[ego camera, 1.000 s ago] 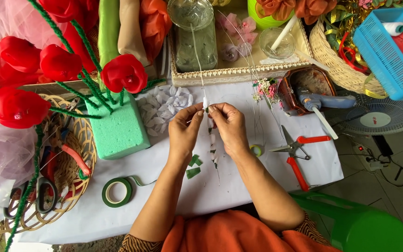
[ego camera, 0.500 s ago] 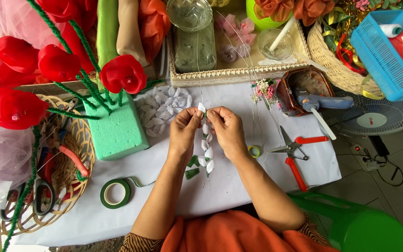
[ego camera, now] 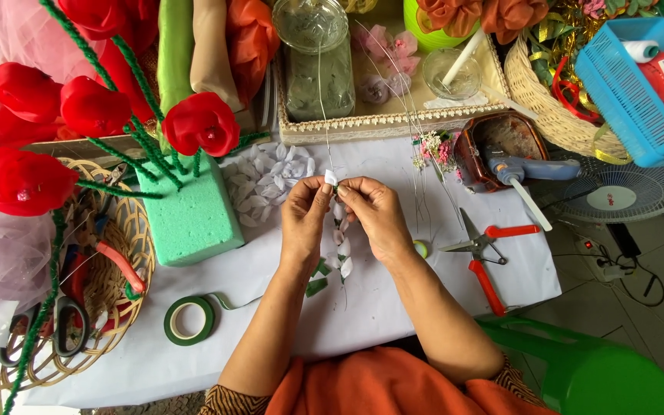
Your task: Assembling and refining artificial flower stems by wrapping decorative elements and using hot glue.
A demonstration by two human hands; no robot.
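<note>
1. Pinching with both hands, I see my left hand [ego camera: 305, 219] and right hand [ego camera: 374, 215] meet fingertip to fingertip just right of the green foam block [ego camera: 188, 215]
2. Fingers of each are narrowed tight on the top white petal of a petal-and-wire stem [ego camera: 340, 238]
3. Both forearms angle inward from my body, wrists raised off the white table [ego camera: 393, 307]
4. That stem hangs between my palms; loose white petals [ego camera: 267, 180] lie between block and hands; scissors [ego camera: 479, 246] sit farther right

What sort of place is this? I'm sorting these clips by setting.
Probably a home craft table for making artificial flowers: red fabric flowers stuck in a green foam block, a roll of green floral tape, and a glue gun.
</note>
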